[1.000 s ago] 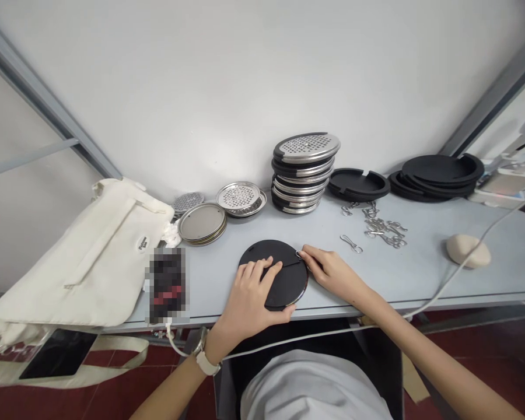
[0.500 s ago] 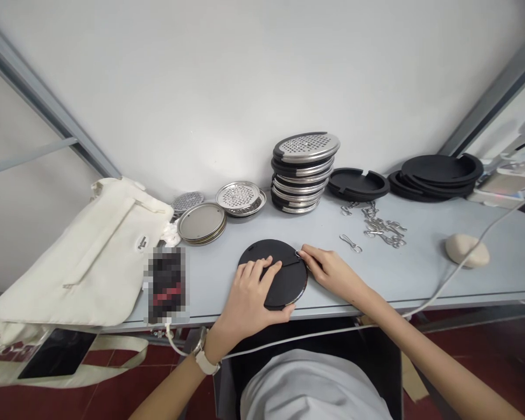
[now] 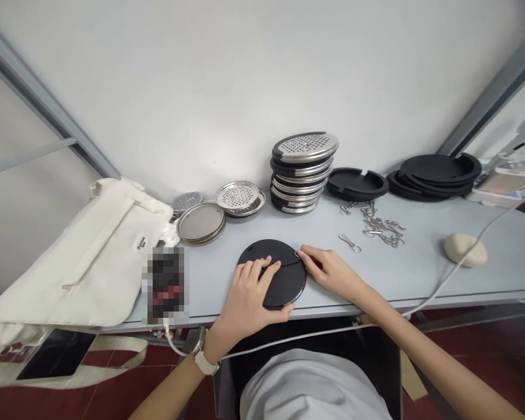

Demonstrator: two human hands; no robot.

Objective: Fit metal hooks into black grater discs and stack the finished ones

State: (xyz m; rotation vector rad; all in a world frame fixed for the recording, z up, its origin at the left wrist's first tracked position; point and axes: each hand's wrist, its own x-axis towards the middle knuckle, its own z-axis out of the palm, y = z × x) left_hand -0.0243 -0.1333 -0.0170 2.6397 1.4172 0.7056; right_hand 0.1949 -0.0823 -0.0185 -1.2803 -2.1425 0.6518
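A round black disc (image 3: 286,283) with a shiny rim at its lower right lies on the table near the front edge. Across its top, my left hand (image 3: 251,294) spreads its fingers, with the thumb along the front edge, holding the disc down. At the disc's right edge, my right hand (image 3: 326,268) is closed in a pinch on a small metal clip (image 3: 296,254); only a bit of its loop shows, the rest being hidden by the fingers. A loose metal clip (image 3: 350,242) lies to the right, in front of a pile of similar clips (image 3: 380,227).
Behind stands a tall stack of black-and-metal perforated discs (image 3: 306,146). Metal plates (image 3: 201,221) and graters (image 3: 237,195) sit left; black round holders (image 3: 357,182) sit right. A white bag (image 3: 79,262), a pixelated object (image 3: 166,286), a beige mouse-like object (image 3: 466,249) and a white cable (image 3: 446,280) surround the work.
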